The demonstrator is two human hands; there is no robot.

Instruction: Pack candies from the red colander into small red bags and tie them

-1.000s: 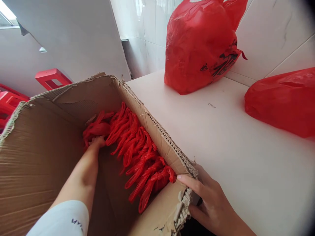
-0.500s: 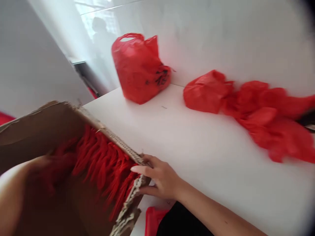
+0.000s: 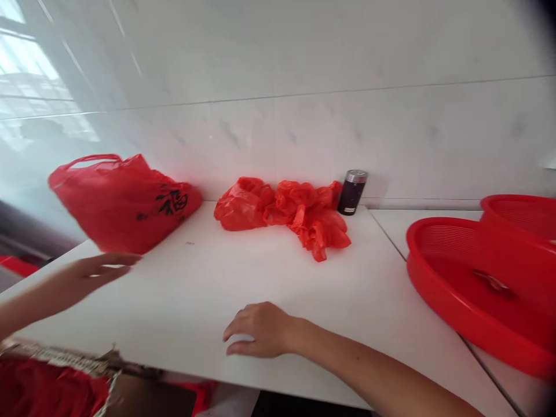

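Over the white counter [image 3: 195, 289] my two hands are well apart, and neither holds anything. My left hand [image 3: 102, 272] reaches in from nine o'clock, the arm stretched out low and the palm turned down, its fingers [image 3: 121, 262] slightly spread and a little blurred. Their tips come just beside the lower edge of a full red plastic carrier bag [image 3: 121, 205], which sits at ten o'clock, tilted, with a black printed character on its side and its loop handle toward the left. I cannot tell whether my fingers touch it.

My right hand [image 3: 260, 330] is at six o'clock, the forearm angled in from about four o'clock, the wrist low and the fingers loosely curled and pointing left. It is on or just over the counter top; I cannot tell which.

Straight ahead at twelve o'clock, a crumpled heap of red plastic bags [image 3: 282, 211] lies on the counter near the tiled wall [image 3: 278, 116]. A dark canister with a metal lid [image 3: 351, 192] stands upright just beside it, at one o'clock. Two round red plastic baskets [image 3: 434, 229] sit at three o'clock on the next counter section, one just behind the other. At eight o'clock, below the counter edge, the torn rim of a cardboard box [image 3: 56, 359] shows, with bundled red bags [image 3: 43, 388] inside it.
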